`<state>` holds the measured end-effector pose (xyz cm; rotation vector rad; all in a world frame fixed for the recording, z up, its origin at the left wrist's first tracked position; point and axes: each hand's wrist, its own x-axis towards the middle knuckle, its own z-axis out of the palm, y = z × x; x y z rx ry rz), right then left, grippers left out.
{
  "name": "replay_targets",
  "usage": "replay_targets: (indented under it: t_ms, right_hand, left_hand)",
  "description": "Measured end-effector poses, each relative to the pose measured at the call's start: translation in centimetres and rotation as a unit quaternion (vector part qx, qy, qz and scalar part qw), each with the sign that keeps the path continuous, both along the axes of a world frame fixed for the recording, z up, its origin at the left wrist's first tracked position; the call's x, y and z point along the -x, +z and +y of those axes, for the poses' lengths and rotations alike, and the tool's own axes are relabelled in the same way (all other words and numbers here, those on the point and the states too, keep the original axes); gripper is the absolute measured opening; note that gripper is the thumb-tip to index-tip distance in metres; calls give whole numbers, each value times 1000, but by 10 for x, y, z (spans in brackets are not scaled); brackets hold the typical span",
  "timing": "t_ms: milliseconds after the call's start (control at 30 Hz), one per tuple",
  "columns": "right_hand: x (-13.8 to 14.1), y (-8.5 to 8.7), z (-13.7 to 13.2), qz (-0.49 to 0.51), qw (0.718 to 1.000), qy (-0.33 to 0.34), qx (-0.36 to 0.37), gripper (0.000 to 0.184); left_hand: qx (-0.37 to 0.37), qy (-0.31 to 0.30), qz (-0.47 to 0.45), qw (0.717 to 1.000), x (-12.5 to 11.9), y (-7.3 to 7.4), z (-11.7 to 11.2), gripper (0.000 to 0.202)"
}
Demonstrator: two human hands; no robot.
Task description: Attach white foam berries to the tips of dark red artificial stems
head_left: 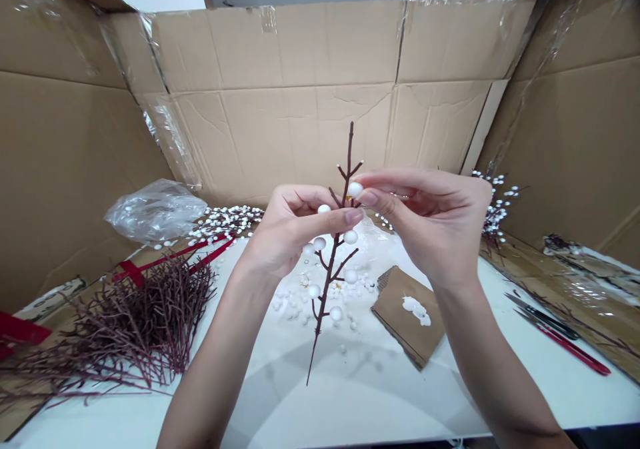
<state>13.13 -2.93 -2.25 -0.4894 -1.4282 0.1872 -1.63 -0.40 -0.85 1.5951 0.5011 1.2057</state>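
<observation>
Branch (327, 289) between left hand (290, 229) and right hand (425, 222), twig pile (130, 322) left on table (280, 396), plastic bag (155, 210) behind it, scissors (560, 332) far right

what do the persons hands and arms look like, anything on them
Both the left hand and right hand are bare, with no gloves, rings or bracelets visible. The left forearm and right forearm show no sleeves or watch. The nails look short.
</observation>
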Motion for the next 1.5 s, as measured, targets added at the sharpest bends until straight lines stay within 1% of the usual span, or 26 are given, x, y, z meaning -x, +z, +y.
replay_targets:
  t_ms: [300, 400, 600, 733, 900, 1133, 1300, 1500]
  right_hand:
    - [-3, 0, -4, -52, 998, -2, -21, 21]
    - [-3, -1, -3, -58, 998, -6, -23, 21]
    - [-2, -1, -3, -35, 999, -19, -12, 18]
    - [0, -2, -3, -29, 999, -28, -12, 19]
    - [1, -4, -3, -32, 999, -31, -15, 19]
    - [2, -6, -1, -26, 999, -18, -12, 21]
    - [2, -6, 0, -44, 999, -25, -5, 18]
    - [-2, -2, 1, -85, 996, -27, -2, 20]
  left_hand:
    - [-10, -18, 27, 999, 4, 1, 1, 14]
    - [-15, -17, 32, 999, 4, 1, 1, 16]
    - [-31, -13, 60, 998, 8, 0, 1, 12]
    - [-33, -12, 90, 995, 13, 2, 0, 9]
    - [-30, -37, 134, 990, 18, 5, 3, 12]
    - [2, -53, 121, 991, 19, 2, 8, 15]
    - [0, -53, 133, 990, 18, 4, 9, 14]
    - [-10, -59, 141, 988, 17, 7, 7, 16]
